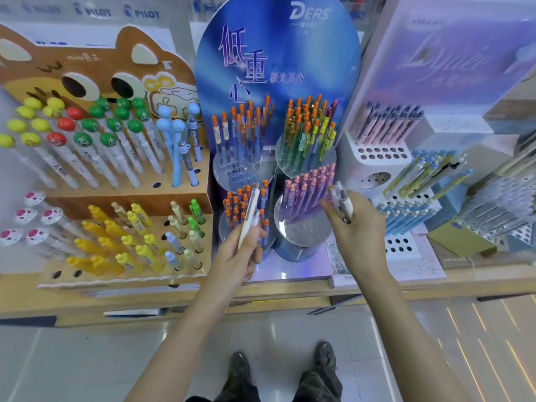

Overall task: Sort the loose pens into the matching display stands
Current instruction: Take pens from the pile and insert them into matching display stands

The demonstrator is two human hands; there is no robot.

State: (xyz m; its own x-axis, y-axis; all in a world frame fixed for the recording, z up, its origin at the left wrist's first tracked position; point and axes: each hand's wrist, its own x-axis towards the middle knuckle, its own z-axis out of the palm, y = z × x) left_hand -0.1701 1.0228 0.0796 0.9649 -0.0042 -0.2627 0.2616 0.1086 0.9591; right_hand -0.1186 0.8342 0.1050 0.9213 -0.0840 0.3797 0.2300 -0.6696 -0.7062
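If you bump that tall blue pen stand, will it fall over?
Probably wobbles: the blue pen stand has a tall backboard over a small base. Its purple pens stand loosely in holes, so they might rattle or spill.

A light wooden desk [478,281] runs across the whole view. Below the desk lies a floor [87,358] of glossy pale grey tiles, where thin yellow lines of light [481,338] reflect towards the right. Behind the desk, blurred clear shelves carry blue PILOT labels [97,12].

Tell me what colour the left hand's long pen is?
Cream white, the long pen in the left hand; head view.
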